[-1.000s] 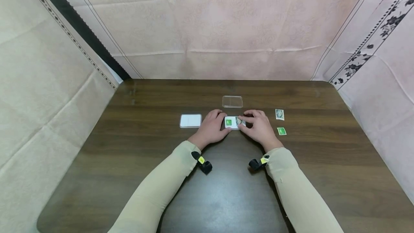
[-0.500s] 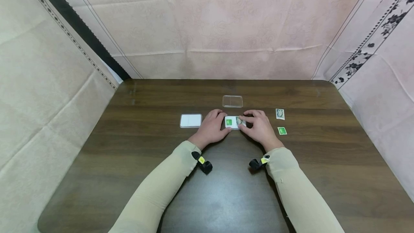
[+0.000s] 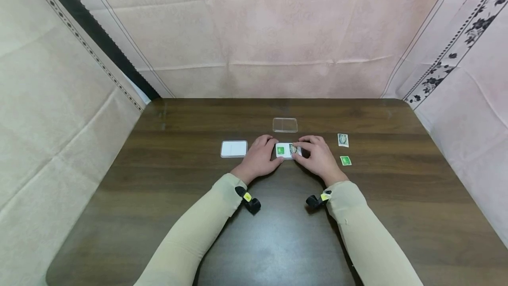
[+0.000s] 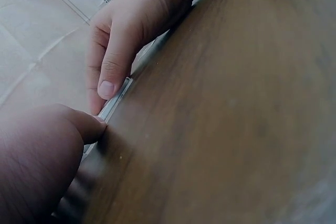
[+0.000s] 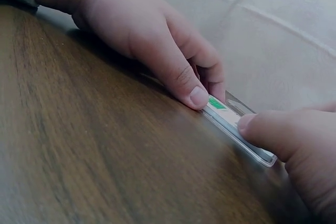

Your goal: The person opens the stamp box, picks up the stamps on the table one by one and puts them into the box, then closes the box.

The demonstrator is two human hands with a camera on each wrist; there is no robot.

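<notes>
A small flat case [image 3: 287, 147] with a white inside lies on the table between the hands. A green stamp [image 3: 281, 150] sits in its left half. In its right half is a grey-green stamp [image 3: 293, 149], partly covered by fingers. My left hand [image 3: 259, 157] grips the case's left end, thumb at the near edge and fingers at the far side. The right hand [image 3: 319, 157] has its thumb and index finger together on the grey-green stamp. In the right wrist view the right thumb [image 5: 247, 122] presses on top of the case [image 5: 231, 124].
Left of the hands lies another flat case [image 3: 234, 148] with a white face. Beyond them is a clear plastic lid [image 3: 285, 125]. To the right lie a loose grey-green stamp [image 3: 343, 140] and a loose green stamp [image 3: 345, 161] on the wooden table [image 3: 389, 180].
</notes>
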